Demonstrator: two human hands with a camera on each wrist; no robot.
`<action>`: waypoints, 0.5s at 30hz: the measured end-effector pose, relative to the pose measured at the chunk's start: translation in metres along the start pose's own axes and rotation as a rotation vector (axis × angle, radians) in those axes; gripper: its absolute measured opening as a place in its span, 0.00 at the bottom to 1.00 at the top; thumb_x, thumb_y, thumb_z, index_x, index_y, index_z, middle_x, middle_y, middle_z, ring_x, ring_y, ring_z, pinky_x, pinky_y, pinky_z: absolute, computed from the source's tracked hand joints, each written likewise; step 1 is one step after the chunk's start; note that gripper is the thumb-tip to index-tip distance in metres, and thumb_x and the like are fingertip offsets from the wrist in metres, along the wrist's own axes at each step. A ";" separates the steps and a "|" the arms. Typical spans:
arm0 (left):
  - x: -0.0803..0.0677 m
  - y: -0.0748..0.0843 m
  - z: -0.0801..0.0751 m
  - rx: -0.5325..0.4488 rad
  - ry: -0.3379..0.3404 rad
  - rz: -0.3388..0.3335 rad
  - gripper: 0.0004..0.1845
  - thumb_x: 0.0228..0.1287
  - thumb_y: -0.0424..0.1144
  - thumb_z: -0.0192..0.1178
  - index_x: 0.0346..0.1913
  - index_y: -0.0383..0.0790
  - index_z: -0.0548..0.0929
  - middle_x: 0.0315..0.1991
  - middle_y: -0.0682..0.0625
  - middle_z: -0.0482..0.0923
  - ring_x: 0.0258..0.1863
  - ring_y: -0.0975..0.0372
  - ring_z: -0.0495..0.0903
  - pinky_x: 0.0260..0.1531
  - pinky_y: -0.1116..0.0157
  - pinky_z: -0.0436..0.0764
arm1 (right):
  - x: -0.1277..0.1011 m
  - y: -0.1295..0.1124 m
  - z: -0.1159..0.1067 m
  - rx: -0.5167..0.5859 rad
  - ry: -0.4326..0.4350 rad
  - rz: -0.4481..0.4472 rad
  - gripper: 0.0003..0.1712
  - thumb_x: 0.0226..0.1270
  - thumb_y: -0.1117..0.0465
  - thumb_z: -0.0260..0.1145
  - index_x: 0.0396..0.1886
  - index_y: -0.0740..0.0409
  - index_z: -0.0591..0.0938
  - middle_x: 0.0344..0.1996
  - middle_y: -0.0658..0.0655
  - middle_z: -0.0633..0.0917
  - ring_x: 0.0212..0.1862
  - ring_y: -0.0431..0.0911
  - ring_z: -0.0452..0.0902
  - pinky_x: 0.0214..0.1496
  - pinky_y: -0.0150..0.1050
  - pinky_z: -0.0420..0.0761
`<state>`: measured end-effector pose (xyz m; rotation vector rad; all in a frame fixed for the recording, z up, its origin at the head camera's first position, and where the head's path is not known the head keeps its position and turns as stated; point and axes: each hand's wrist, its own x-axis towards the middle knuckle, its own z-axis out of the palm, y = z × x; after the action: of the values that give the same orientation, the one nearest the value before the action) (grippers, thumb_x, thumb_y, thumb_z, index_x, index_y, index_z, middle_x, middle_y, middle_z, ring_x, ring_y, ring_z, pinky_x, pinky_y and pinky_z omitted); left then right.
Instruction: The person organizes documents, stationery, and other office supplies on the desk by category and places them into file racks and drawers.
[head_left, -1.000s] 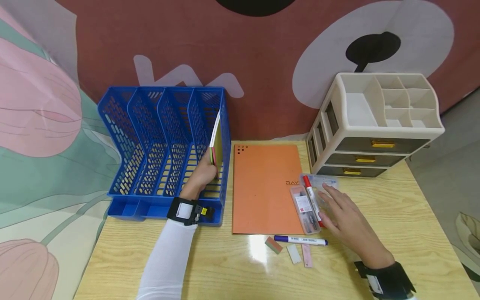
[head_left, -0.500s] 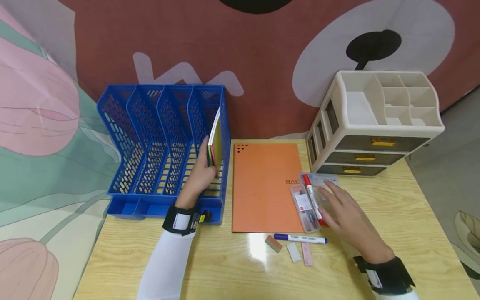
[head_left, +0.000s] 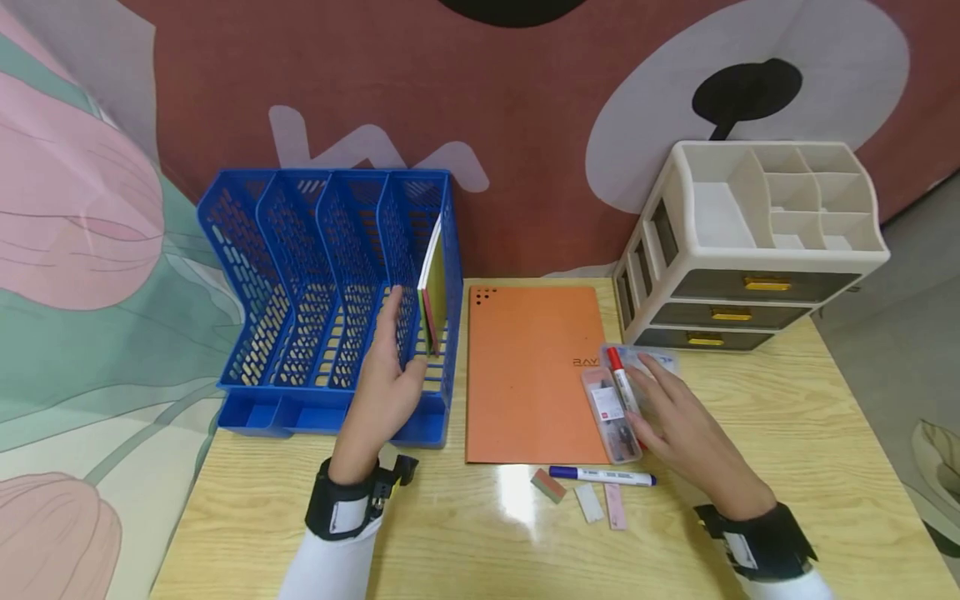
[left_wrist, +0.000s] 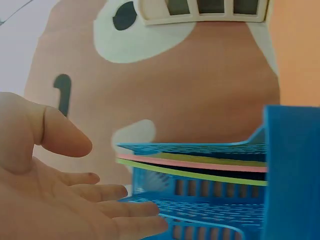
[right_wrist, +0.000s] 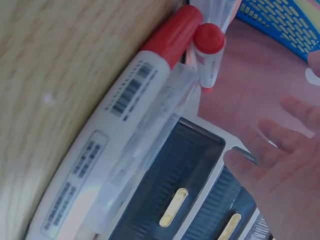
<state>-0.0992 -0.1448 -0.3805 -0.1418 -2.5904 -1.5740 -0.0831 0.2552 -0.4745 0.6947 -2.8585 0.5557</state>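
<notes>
The left hand's fingers (head_left: 393, 321) are straight and slightly spread, holding nothing; they stand just in front of the rightmost slot of the blue file rack (head_left: 300, 275), left of centre in the head view. The left hand (head_left: 382, 375) is upright, palm facing the thin folders (head_left: 431, 287), which lean on edge against the slot's right wall; the slot walls are what keep them standing. From the left wrist view the folders (left_wrist: 200, 165) show as pink and yellow-green edges inside the rack, apart from the open palm (left_wrist: 50, 200).

The right hand's fingers (head_left: 652, 387) are extended and relaxed, lying over the clear pencil case (head_left: 611, 412) and the red marker (head_left: 622, 387) beside it, right of centre; I cannot tell how firmly they press. The right hand (head_left: 686, 437) rests flat, so the case is covered rather than gripped. The case overlaps the lower right corner of the orange folder (head_left: 528, 375), which lies flat on the desk (head_left: 825, 433).

Below it lie a blue marker (head_left: 600, 477) and small erasers (head_left: 588, 504). A beige drawer organiser (head_left: 750, 250) stands at the upper right.
</notes>
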 end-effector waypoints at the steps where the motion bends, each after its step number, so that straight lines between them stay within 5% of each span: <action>1: -0.003 0.002 0.000 0.010 0.010 0.013 0.51 0.62 0.21 0.49 0.85 0.55 0.43 0.85 0.53 0.41 0.84 0.58 0.43 0.78 0.44 0.56 | 0.001 -0.001 0.000 0.000 0.004 -0.001 0.44 0.62 0.56 0.76 0.76 0.58 0.69 0.79 0.64 0.63 0.73 0.65 0.66 0.66 0.68 0.74; 3: -0.009 0.007 0.000 0.023 0.030 0.041 0.52 0.61 0.20 0.49 0.84 0.56 0.44 0.85 0.55 0.42 0.83 0.61 0.44 0.72 0.48 0.63 | 0.002 -0.001 0.000 0.000 0.004 -0.002 0.44 0.61 0.56 0.76 0.76 0.58 0.69 0.79 0.64 0.63 0.73 0.65 0.66 0.65 0.68 0.75; 4: -0.011 0.009 0.001 0.024 0.038 0.053 0.52 0.61 0.20 0.49 0.84 0.56 0.44 0.85 0.56 0.43 0.80 0.60 0.57 0.65 0.51 0.70 | 0.003 -0.002 0.000 0.001 0.005 -0.004 0.45 0.61 0.56 0.76 0.76 0.58 0.69 0.79 0.64 0.63 0.73 0.65 0.66 0.64 0.68 0.75; 6: -0.016 0.013 0.002 0.022 0.055 0.071 0.52 0.61 0.19 0.49 0.84 0.57 0.46 0.84 0.59 0.45 0.57 0.61 0.80 0.44 0.59 0.80 | 0.004 -0.003 0.000 0.004 0.003 -0.005 0.45 0.61 0.56 0.76 0.76 0.59 0.69 0.80 0.63 0.62 0.73 0.65 0.66 0.64 0.68 0.75; 7: -0.018 0.014 0.004 0.017 0.063 0.079 0.52 0.61 0.18 0.49 0.84 0.58 0.48 0.84 0.60 0.48 0.40 0.63 0.82 0.32 0.63 0.79 | 0.005 -0.003 -0.001 0.006 -0.001 -0.004 0.45 0.61 0.56 0.76 0.77 0.58 0.68 0.80 0.63 0.62 0.73 0.65 0.66 0.64 0.68 0.75; 9: -0.023 0.016 0.007 0.005 0.074 0.098 0.51 0.61 0.18 0.49 0.84 0.56 0.50 0.83 0.60 0.50 0.16 0.65 0.64 0.14 0.66 0.66 | 0.008 -0.005 -0.001 0.016 0.001 -0.009 0.45 0.62 0.57 0.76 0.77 0.59 0.68 0.80 0.63 0.62 0.74 0.65 0.65 0.65 0.68 0.75; 10: -0.024 0.017 0.009 0.003 0.075 0.111 0.50 0.61 0.18 0.50 0.84 0.55 0.51 0.83 0.59 0.52 0.12 0.65 0.54 0.10 0.67 0.60 | 0.010 -0.006 -0.001 0.020 0.005 -0.014 0.45 0.62 0.57 0.76 0.77 0.60 0.68 0.80 0.63 0.62 0.74 0.65 0.65 0.65 0.68 0.75; 15: -0.029 0.015 0.021 0.003 0.037 0.134 0.48 0.61 0.20 0.52 0.83 0.56 0.55 0.78 0.53 0.64 0.11 0.70 0.50 0.08 0.69 0.57 | 0.020 -0.014 0.000 0.071 -0.022 0.002 0.42 0.68 0.55 0.72 0.77 0.61 0.67 0.80 0.64 0.61 0.76 0.66 0.63 0.67 0.69 0.72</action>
<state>-0.0698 -0.1197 -0.3814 -0.2770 -2.4988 -1.5125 -0.0939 0.2352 -0.4653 0.7134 -2.8723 0.6570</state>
